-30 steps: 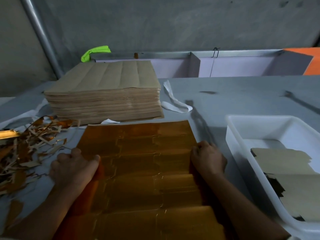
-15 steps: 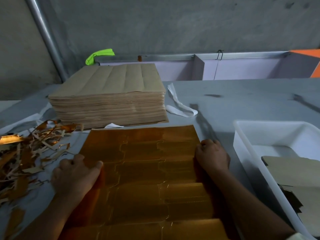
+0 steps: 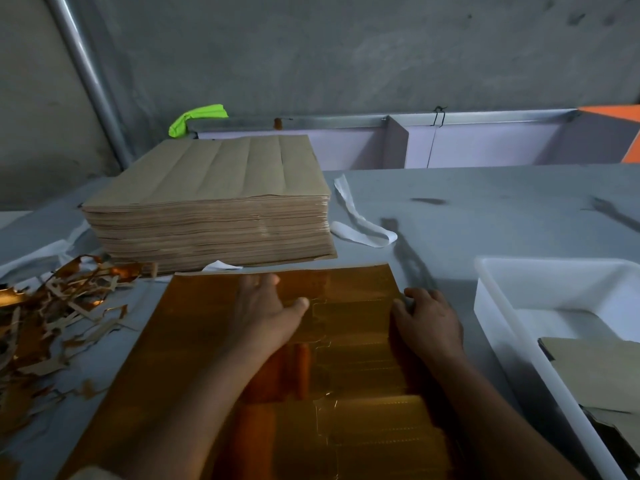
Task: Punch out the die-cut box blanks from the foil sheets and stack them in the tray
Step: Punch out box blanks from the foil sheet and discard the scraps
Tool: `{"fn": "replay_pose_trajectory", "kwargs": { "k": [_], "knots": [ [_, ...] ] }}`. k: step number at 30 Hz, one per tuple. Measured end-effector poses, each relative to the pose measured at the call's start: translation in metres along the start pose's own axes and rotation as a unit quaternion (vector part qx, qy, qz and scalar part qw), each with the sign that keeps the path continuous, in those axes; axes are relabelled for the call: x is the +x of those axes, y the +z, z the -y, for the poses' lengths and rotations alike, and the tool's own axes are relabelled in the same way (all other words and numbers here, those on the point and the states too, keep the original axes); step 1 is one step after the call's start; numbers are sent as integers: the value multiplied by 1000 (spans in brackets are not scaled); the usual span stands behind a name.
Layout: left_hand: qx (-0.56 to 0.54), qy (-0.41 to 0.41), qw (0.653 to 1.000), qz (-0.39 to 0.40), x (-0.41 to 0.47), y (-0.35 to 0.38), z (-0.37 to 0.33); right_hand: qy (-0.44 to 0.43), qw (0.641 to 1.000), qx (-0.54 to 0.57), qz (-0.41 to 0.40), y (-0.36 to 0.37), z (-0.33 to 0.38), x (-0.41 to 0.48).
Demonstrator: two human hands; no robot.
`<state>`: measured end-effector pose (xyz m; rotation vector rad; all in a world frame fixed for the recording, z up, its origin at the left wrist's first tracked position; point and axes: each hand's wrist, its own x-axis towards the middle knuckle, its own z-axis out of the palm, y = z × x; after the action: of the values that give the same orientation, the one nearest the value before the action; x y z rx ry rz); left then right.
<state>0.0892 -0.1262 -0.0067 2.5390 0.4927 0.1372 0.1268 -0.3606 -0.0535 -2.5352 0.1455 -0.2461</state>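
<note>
A gold foil sheet (image 3: 353, 341) with die-cut box outlines lies flat on the grey table in front of me. My left hand (image 3: 265, 313) lies flat on the sheet's middle, fingers straight and pointing toward its far edge. My right hand (image 3: 427, 322) grips the sheet's right edge with curled fingers. A white tray (image 3: 498, 306) stands to the right and holds brown punched blanks (image 3: 595, 372), face down. A thick stack of brown-backed sheets (image 3: 214, 206) sits behind the foil sheet.
A heap of gold and brown offcut strips (image 3: 52, 317) covers the table at the left. A white strap (image 3: 360, 220) lies beside the stack. A metal pipe (image 3: 86, 74) and a green object (image 3: 197, 117) stand at the back wall.
My left hand has left the sheet's left edge and moved right onto the middle of the sheet, opening flat. My right hand has stayed on the right edge.
</note>
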Motion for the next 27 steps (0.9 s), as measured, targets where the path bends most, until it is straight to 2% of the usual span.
{"fn": "replay_pose_trajectory", "kwargs": {
  "k": [4,7,10,13,27],
  "knots": [
    [-6,44,998,52,6,32,-22,-3,1000,5,12,2,2,7],
    [53,80,991,92,8,52,-15,-4,1000,0,14,4,2,8],
    [126,118,982,81,10,66,-2,-12,1000,5,19,6,3,8],
    [154,147,975,60,12,72,1,-17,1000,6,22,7,2,8],
    [193,147,968,62,13,75,2,-14,999,6,33,4,2,6]
  ]
}}
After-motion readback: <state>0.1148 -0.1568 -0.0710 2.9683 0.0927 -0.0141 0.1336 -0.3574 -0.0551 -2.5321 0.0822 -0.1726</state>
